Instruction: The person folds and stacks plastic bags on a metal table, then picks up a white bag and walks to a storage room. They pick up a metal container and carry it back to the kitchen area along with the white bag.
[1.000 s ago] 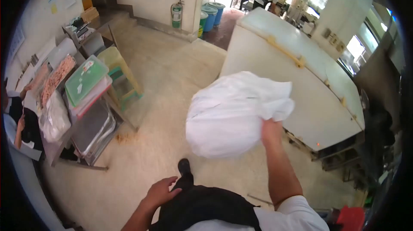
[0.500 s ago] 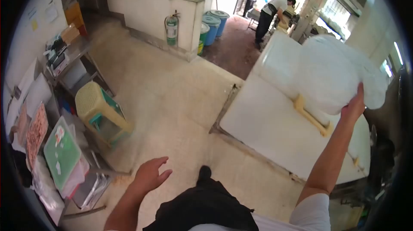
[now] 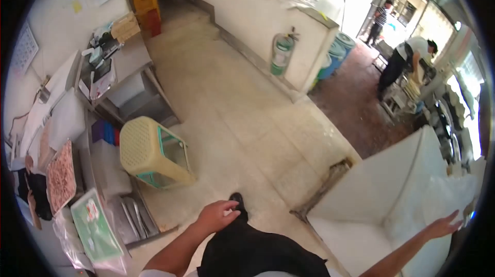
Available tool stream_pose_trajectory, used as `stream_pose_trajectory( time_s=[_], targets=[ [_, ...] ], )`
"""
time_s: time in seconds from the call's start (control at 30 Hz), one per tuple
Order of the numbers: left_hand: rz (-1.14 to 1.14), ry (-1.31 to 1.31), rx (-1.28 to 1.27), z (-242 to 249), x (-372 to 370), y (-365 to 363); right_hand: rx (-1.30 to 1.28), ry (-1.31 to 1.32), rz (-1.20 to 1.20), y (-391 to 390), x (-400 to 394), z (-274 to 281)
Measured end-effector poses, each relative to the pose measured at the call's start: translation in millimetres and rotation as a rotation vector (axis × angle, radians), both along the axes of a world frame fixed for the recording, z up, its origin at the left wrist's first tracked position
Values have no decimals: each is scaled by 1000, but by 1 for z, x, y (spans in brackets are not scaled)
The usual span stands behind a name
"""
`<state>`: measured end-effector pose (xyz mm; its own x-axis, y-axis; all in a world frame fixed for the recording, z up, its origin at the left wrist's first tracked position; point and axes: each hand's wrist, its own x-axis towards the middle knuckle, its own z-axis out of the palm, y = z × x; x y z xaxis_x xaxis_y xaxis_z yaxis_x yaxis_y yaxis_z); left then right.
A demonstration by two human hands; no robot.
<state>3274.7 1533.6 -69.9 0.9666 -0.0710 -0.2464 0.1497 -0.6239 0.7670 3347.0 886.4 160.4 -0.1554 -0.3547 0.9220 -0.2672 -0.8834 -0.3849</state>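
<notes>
My right hand (image 3: pixel 443 225) reaches out to the right with its fingers spread, low over a large white chest (image 3: pixel 361 194). Clear plastic (image 3: pixel 448 194) shows just behind those fingers, over the chest's far side. My left hand (image 3: pixel 219 216) hangs in front of my dark apron, fingers loosely bent and apart, with nothing in it. From this view it overlaps my dark shoe (image 3: pixel 237 199) on the floor.
A beige stool (image 3: pixel 139 145) stands to the left. Beside it are a tray of pinkish pieces (image 3: pixel 61 176), a green tray (image 3: pixel 95 230) and a cluttered desk (image 3: pixel 131 55). A fire extinguisher (image 3: pixel 282 55) hangs ahead. One person (image 3: pixel 407 63) bends over equipment; another (image 3: pixel 380 21) stands farther back.
My view has swung left. My right hand, earlier gripping the clear plastic above the chest, is now lower with its fingers spread. My left hand has moved right, closer to my apron.
</notes>
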Motion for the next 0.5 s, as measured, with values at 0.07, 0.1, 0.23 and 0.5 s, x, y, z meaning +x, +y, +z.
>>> stream_pose_trajectory(
  time_s=[0.07, 0.1, 0.23, 0.5],
  targets=[
    [-45, -39, 22, 6, 73, 27, -36, -1, 37, 72, 70, 25],
    [-116, -60, 53, 13, 106, 42, -62, 14, 49, 98, 97, 31],
    [-109, -163, 103, 42, 227, 107, -24, -73, 144, 166, 174, 57],
    [-9, -76, 147, 1, 422, 218, 620, 134, 912, 320, 472, -36]
  ],
)
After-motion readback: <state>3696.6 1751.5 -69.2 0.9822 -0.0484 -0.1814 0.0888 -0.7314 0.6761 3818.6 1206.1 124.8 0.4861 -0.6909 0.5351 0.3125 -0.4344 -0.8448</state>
